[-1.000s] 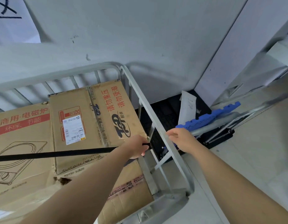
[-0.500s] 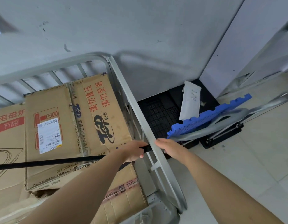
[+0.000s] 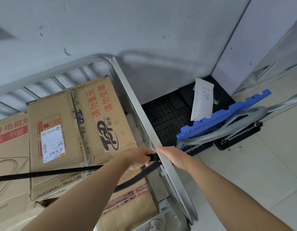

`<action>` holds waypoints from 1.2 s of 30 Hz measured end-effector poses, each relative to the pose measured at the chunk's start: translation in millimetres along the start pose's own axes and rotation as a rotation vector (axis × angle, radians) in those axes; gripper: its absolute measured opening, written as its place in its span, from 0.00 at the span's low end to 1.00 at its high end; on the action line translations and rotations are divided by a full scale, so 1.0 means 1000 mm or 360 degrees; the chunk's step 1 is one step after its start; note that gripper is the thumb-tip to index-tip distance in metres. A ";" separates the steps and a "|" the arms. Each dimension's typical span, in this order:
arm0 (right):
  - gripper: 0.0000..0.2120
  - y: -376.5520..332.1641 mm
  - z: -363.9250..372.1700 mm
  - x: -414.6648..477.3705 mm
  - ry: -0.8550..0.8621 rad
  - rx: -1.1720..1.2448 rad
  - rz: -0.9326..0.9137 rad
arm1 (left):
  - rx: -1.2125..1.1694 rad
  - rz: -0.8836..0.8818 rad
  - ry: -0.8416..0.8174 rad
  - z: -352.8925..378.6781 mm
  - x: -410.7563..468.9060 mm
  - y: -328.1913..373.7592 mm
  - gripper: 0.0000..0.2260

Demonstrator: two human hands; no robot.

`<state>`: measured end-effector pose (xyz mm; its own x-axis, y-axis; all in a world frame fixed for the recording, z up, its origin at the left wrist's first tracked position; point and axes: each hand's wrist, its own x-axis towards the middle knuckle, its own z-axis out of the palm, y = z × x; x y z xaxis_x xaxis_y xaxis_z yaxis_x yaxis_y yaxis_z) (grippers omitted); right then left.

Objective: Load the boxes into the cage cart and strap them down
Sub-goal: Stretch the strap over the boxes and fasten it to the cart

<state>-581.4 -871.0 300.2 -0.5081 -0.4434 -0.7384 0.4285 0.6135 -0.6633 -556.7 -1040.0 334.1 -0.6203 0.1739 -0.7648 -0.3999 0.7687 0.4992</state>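
Left hand: your left hand (image 3: 137, 158), centre frame, is clenched around the black strap (image 3: 44, 175) just inside the side rail (image 3: 136, 105).
Right hand: your right hand (image 3: 173, 157) lies against the rail's outer side, opposite the left. The metal hides its fingertips, so you cannot tell its grasp.
Strap: it crosses the top box from the left edge to your left hand, and a slack loop runs below.
Boxes: cardboard boxes (image 3: 61, 130) sit stacked in the cage cart (image 3: 44, 72), lower left.
Right of frame: a blue pallet (image 3: 224, 117) lies over a black pallet (image 3: 166, 117), beside a white packet (image 3: 202, 100).
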 end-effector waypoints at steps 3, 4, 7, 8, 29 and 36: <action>0.34 0.006 -0.010 -0.008 0.0172 -0.0338 -0.0075 | -0.0063 -0.0003 0.0112 0.001 -0.003 -0.001 0.14; 0.35 0.012 -0.015 -0.011 0.0232 -0.0328 -0.0088 | -0.0049 0.0003 0.0152 0.002 -0.005 -0.002 0.12; 0.43 0.025 -0.027 -0.024 0.0310 -0.0174 -0.0032 | 0.0028 0.0033 0.0276 0.003 -0.010 -0.002 0.09; 0.45 0.029 -0.027 -0.028 0.0290 -0.0161 -0.0036 | 0.0043 0.0037 0.0304 0.004 -0.011 -0.003 0.09; 0.33 0.056 0.027 -0.079 0.0455 0.0208 0.0135 | 0.0218 0.0148 0.0898 0.046 -0.053 -0.057 0.15; 0.30 0.056 0.039 -0.076 0.0557 0.0206 0.0199 | 0.0065 0.0437 0.0297 0.100 -0.047 -0.046 0.20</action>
<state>-489.2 -828.6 314.5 -0.6604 -0.1071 -0.7432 0.5826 0.5513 -0.5972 -441.6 -1021.6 306.6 -0.8157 0.2650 -0.5143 -0.1758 0.7333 0.6567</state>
